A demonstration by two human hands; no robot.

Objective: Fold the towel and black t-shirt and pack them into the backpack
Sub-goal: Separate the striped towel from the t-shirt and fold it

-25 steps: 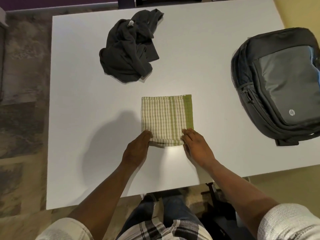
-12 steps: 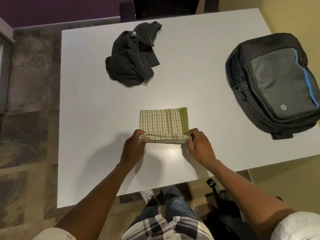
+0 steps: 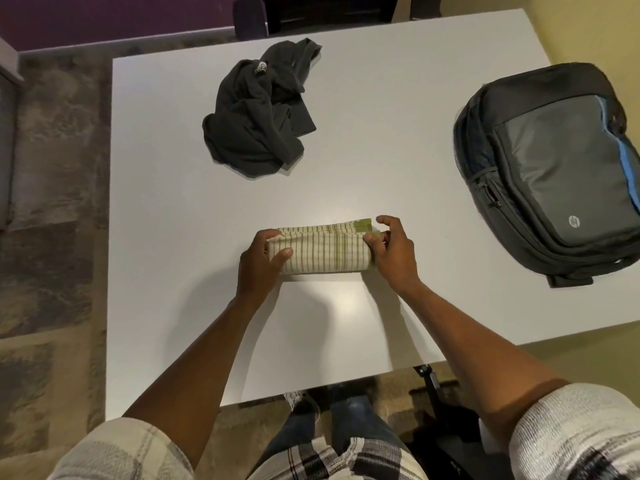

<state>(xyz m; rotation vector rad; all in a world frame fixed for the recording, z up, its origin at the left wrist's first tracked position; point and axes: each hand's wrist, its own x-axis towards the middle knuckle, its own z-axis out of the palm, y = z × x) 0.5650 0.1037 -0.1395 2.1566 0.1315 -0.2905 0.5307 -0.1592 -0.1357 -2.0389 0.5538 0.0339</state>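
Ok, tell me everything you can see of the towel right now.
The towel is cream woven cloth with thin green stripes and a green band at its right end. It is folded into a narrow, layered bundle lying crosswise on the white table. The left hand grips its left end, the right hand its right end.

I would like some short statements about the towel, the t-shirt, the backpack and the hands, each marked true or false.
1. Both hands hold the towel. True: the left hand grips its left end, the right hand its right end.
2. The black t-shirt is neatly folded. False: it lies crumpled.
3. The backpack lies on the table, to the right of the towel. True.
4. The towel is inside the backpack. False: it lies on the table.
5. The t-shirt touches the backpack. False: they lie well apart.
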